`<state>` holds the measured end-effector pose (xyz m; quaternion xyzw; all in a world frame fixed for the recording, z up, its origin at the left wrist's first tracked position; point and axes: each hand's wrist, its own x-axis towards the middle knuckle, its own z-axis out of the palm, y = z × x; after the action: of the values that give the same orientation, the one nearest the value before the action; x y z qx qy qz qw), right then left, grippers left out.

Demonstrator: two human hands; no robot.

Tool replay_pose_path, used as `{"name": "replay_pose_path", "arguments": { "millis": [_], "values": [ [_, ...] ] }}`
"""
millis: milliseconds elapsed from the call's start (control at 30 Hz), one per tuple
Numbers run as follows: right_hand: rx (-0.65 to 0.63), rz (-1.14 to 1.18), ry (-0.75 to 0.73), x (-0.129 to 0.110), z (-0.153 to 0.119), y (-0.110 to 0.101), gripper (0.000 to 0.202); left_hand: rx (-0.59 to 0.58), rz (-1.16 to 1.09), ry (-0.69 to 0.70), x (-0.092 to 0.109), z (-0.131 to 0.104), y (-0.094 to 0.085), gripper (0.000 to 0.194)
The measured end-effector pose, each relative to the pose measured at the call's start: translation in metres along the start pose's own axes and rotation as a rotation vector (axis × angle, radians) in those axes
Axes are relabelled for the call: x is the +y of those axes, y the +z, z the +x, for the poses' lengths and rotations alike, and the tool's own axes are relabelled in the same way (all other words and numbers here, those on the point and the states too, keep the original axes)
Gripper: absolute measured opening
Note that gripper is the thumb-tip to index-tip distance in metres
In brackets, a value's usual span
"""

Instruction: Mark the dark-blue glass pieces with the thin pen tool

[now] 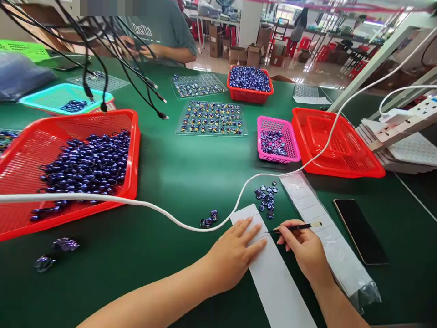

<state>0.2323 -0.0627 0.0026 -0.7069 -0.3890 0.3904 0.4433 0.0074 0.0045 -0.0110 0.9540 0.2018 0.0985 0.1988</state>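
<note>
My left hand [234, 255] lies flat on a white paper strip [278, 282], fingers spread near its far end. My right hand [305, 248] grips a black pencil [303, 226], its tip touching the strip just beyond my left fingers. Faint lines cross the strip near the tip. To the right lies a clear plastic sleeve [324, 228] with a white, line-marked strip inside. Small dark blue shiny pieces [266, 198] are scattered beyond my right hand, and a little cluster of similar pieces [209, 219] sits past my left hand.
A white cable [164, 213] crosses the table just beyond my hands. A red basket [134, 150] of blue looped parts stands left; a pink basket [293, 141] and red trays [368, 168] stand right. A phone [360, 232] lies far right. Black cables [124, 68] hang overhead. A person [164, 36] sits opposite.
</note>
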Motion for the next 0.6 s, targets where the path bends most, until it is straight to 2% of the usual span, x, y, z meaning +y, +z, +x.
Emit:
{"name": "replay_pose_path", "arguments": {
  "millis": [233, 400, 600],
  "values": [
    [-0.006, -0.031, 0.051, -0.0026, -0.0032, -0.0017, 0.035, -0.067, -0.025, -0.01, 0.0008, 0.0037, -0.0051, 0.047],
    [-0.038, -0.011, 0.059, -0.0036, -0.0023, -0.0031, 0.035, -0.048, -0.029, -0.006, 0.0019, 0.0056, -0.0056, 0.047],
    [-0.005, 0.008, 0.068, -0.0022, 0.0001, -0.0044, 0.033, -0.046, -0.02, -0.012, 0.0024, 0.0058, -0.0052, 0.046]
  ]
}}
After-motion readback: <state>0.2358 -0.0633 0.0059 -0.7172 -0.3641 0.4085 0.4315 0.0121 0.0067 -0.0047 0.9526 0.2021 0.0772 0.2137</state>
